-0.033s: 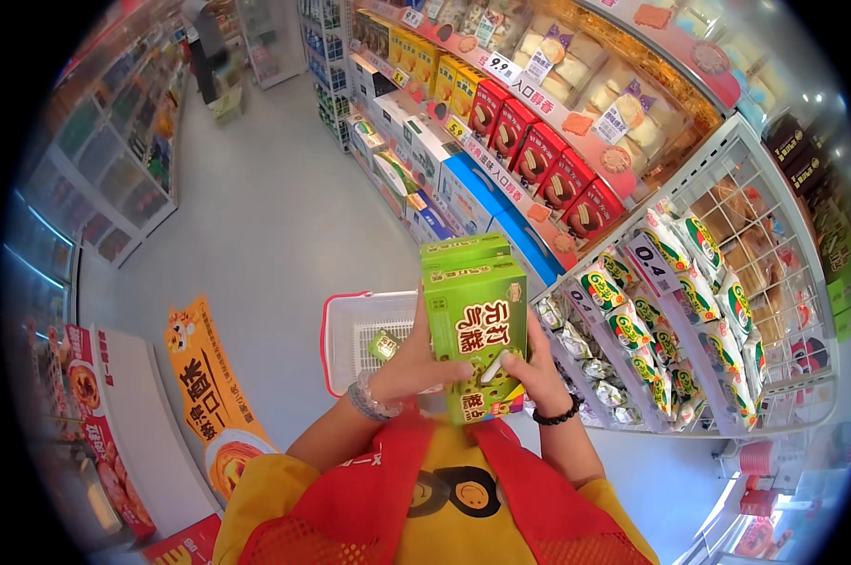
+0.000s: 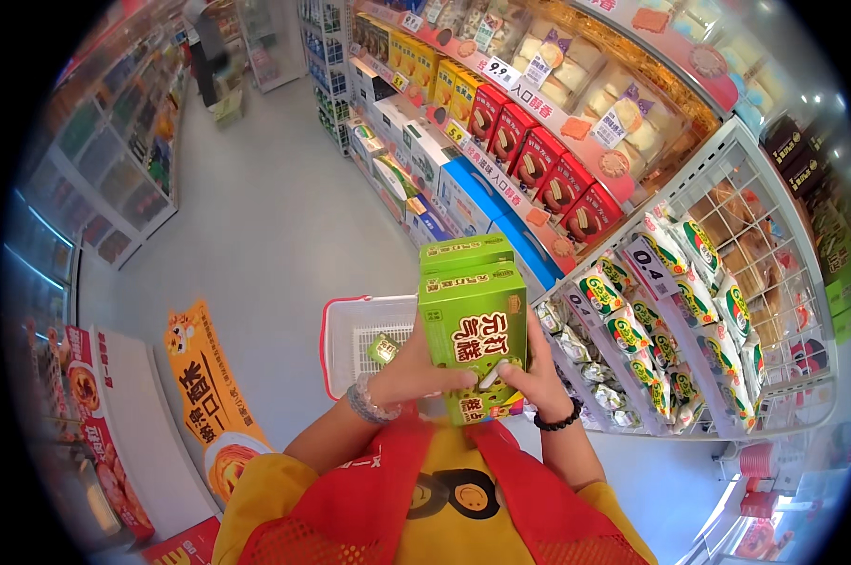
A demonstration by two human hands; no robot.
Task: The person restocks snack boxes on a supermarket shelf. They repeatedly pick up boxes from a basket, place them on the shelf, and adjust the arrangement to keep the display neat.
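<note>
Two green snack boxes, one behind the other, are held upright in front of my chest. The front green box (image 2: 474, 320) shows a printed face; only the top of the rear green box (image 2: 465, 249) is visible beyond it. My left hand (image 2: 424, 369) grips the left side, thumb across the front. On the right side my right hand (image 2: 531, 372) is closed, its thumb also on the front face. Most of my fingers are hidden behind the boxes. Below and left, a white shopping basket (image 2: 348, 381) with a red rim holds a small green packet (image 2: 384, 347).
On the right, a white wire rack (image 2: 778, 348) carries several wrapped snacks (image 2: 631, 330). Beyond it runs a shelf of red boxes (image 2: 536, 160) and yellow boxes (image 2: 416, 61). An orange floor sign (image 2: 204, 377) lies left. Far up the aisle stands a person (image 2: 204, 56).
The front green box has tipped slightly, so a little more of the rear box shows above it. Both hands keep their hold.
</note>
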